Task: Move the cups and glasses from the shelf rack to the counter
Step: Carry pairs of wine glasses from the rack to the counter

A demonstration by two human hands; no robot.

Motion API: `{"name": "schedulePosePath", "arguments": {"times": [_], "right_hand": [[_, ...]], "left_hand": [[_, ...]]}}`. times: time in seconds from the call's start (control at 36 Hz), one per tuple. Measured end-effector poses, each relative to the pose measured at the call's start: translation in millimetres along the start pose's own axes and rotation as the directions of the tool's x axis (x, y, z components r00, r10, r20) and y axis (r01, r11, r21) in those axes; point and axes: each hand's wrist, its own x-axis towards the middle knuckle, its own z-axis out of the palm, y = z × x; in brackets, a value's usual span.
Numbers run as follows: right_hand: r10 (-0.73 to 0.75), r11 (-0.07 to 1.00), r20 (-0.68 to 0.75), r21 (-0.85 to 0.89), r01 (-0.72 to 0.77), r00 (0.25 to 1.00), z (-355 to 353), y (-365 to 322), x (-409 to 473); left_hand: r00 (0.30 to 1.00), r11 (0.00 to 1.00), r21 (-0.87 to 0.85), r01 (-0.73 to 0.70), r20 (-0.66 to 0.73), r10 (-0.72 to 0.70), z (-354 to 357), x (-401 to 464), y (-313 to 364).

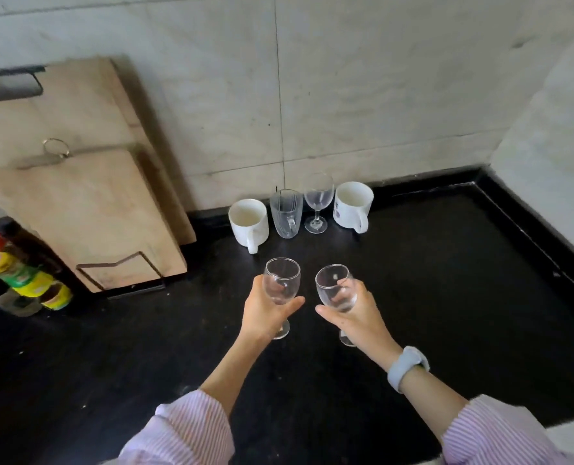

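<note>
My left hand (265,312) grips a clear wine glass (282,280) around the bowl, upright over the black counter (447,280). A second clear wine glass (334,286) is held the same way by my right hand (359,315), a short gap to the right. Along the back wall stand a white mug (249,224), a clear glass mug (286,213), a third wine glass (318,201) and a white mug with a blue print (352,204). The shelf rack is out of view.
Two wooden cutting boards (87,203) lean against the wall at left in a wire holder. Several sauce bottles (20,273) stand at the far left. A raised black lip (530,236) borders the counter at back and right.
</note>
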Motion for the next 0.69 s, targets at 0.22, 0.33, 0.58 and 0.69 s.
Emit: {"name": "schedulePosePath", "arguments": {"times": [0.22, 0.33, 0.58, 0.69], "right_hand": [[-0.048, 0.999, 0.080, 0.005, 0.048, 0.996, 13, 19, 106], [-0.075, 0.997, 0.082, 0.020, 0.074, 0.994, 24, 25, 140], [-0.060, 0.997, 0.101, 0.052, 0.055, 0.993, 42, 34, 180], [-0.050, 0.997, 0.098, 0.064, 0.043, 0.994, 47, 34, 191]], "left_hand": [[0.994, 1.000, -0.013, -0.011, -0.108, 0.010, 25, 90, -12], [0.985, 0.999, -0.050, -0.013, -0.172, 0.005, 29, 114, -19], [0.968, 0.992, -0.120, -0.025, -0.250, -0.006, 31, 142, -34], [0.968, 0.988, -0.155, -0.016, -0.250, -0.023, 33, 150, -36]]}}
